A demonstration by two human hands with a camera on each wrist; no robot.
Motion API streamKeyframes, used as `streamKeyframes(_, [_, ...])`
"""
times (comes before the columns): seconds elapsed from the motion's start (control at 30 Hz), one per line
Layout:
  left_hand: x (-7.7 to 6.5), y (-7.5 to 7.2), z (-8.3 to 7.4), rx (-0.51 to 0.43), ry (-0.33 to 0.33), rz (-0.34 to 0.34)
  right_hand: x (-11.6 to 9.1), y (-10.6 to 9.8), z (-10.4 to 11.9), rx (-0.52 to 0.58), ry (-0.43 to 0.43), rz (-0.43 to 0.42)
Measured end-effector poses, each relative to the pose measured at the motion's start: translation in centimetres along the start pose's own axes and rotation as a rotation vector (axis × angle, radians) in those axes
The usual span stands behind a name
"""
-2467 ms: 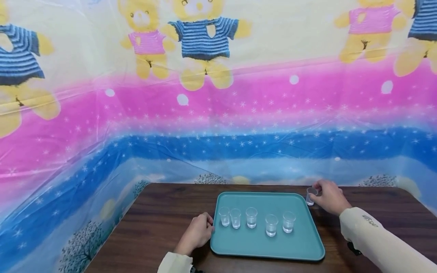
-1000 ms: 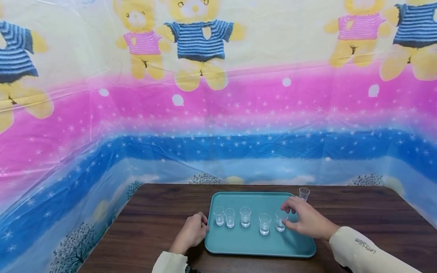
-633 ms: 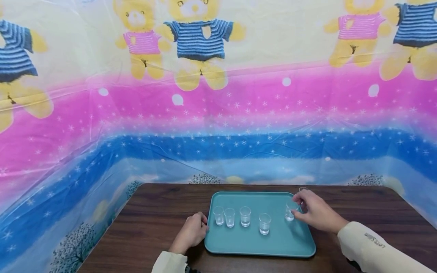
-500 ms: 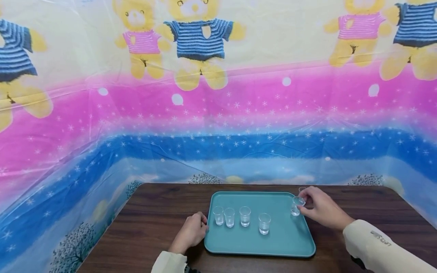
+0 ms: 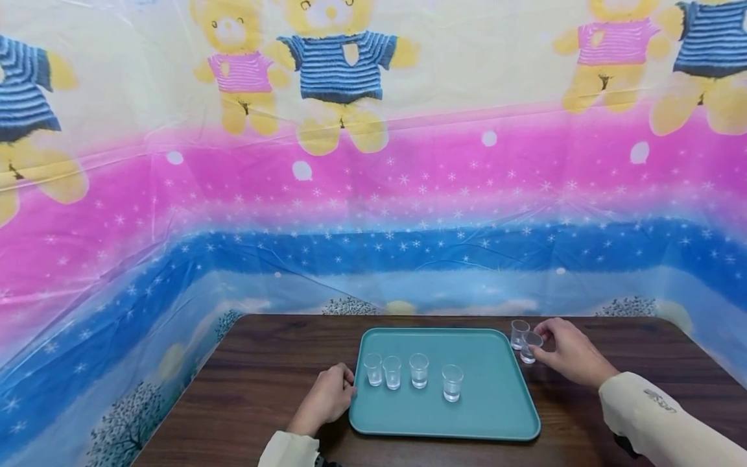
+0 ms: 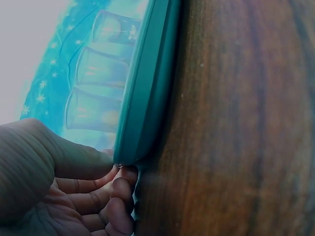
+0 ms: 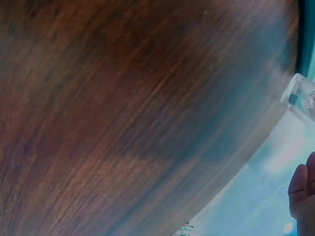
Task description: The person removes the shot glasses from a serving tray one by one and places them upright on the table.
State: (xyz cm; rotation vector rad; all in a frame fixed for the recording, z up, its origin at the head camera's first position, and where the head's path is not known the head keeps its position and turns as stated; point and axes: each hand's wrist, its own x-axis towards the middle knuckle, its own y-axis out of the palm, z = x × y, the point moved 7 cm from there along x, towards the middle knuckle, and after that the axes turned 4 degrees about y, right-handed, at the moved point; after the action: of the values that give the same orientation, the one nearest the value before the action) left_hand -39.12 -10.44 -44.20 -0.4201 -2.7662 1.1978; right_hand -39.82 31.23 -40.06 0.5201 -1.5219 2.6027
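Note:
My right hand (image 5: 574, 353) pinches a small clear shot glass (image 5: 530, 349) between thumb and fingers, just off the tray's right edge. Right behind it, a second shot glass (image 5: 519, 333) stands on the table. In the right wrist view only some fingers (image 7: 300, 189) and part of a glass (image 7: 301, 93) show at the right edge. My left hand (image 5: 328, 397) grips the left rim of the teal tray (image 5: 408, 418); in the left wrist view its thumb (image 6: 81, 160) lies on the rim with the fingers curled below. Several shot glasses stand on the tray, among them a front one (image 5: 452, 384) with clear liquid low inside.
The dark wooden table (image 5: 257, 370) ends at the back against a hanging cloth (image 5: 350, 253) printed with teddy bears. On the tray's left half, another glass (image 5: 418, 371) stands near two narrower ones (image 5: 392, 373). Bare wood lies to the tray's right.
My right hand left one glass beyond the tray's back right corner, took hold of another on the tray, and carried it right, off the tray beside the first. The left hand stayed on the rim.

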Motion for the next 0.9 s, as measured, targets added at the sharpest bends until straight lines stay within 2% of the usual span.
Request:
streamKeyframes(0.57, [-0.1,-0.2,-0.3,0.039,0.032,-0.030,0.5,0.8,-0.6,0.003,0.012,0.016])
streamKeyframes(0.73, [-0.2,-0.2,-0.2,0.021,0.022,-0.015,0.5,0.3,0.0,-0.005,-0.004,0.007])
streamKeyframes(0.9, [-0.2,-0.2,-0.2,0.021,0.024,-0.014,0.4,0.1,1.4,0.016,-0.056,-0.002])
